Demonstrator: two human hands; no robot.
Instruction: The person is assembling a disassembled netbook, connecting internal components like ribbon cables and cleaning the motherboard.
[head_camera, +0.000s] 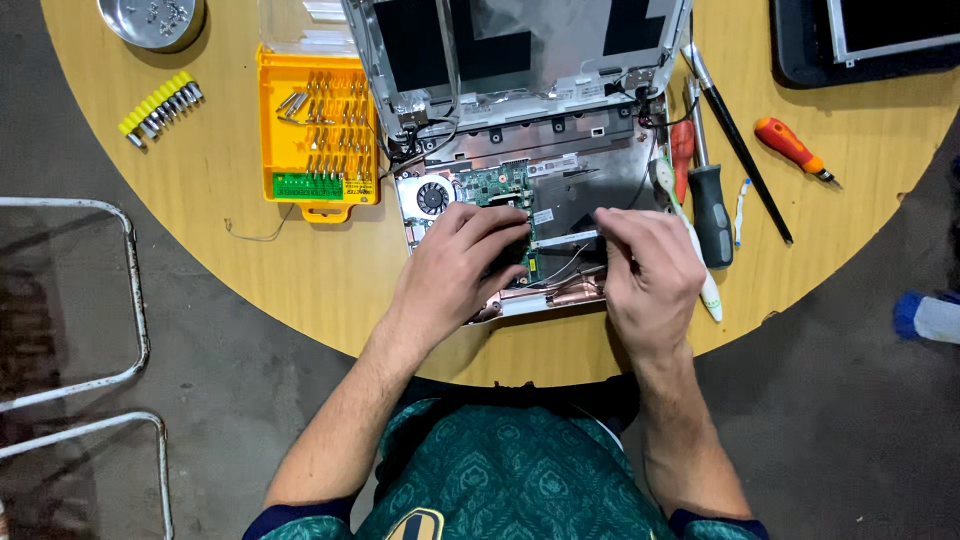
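- Head view: an opened laptop (520, 190) is seen lying on a round wooden table (220, 230), its lid tilted back and its inner board laid bare.
- The laptop is placed near the table's front edge, just in front of the person's body.
- The left hand (455, 265) is laid over the green board (495, 185), fingers bent and pressed down on it beside the fan (432, 197).
- Whether anything is pinched under the left fingers cannot be told.
- The right hand (650, 270) is set on the laptop's right half, its thumb and forefinger brought together on a thin flat silver strip (565, 238).
- The strip is stretched between the two hands, across the dark middle of the chassis.
- A white-handled tool (700, 275) is partly hidden under the right hand.
- Just right of the laptop, a black-handled screwdriver (710, 210) and a long thin black tool (745, 160) are laid.
- Farther right, an orange screwdriver (790, 147) is seen, well apart from the hands.
- Left of the laptop, a yellow bit case (315, 130) is laid open, touching the laptop's left corner.
- A yellow bit holder (158, 105) and a metal bowl (150, 22) are set at the far left.
- A dark tray (800, 60) is placed at the table's upper right.
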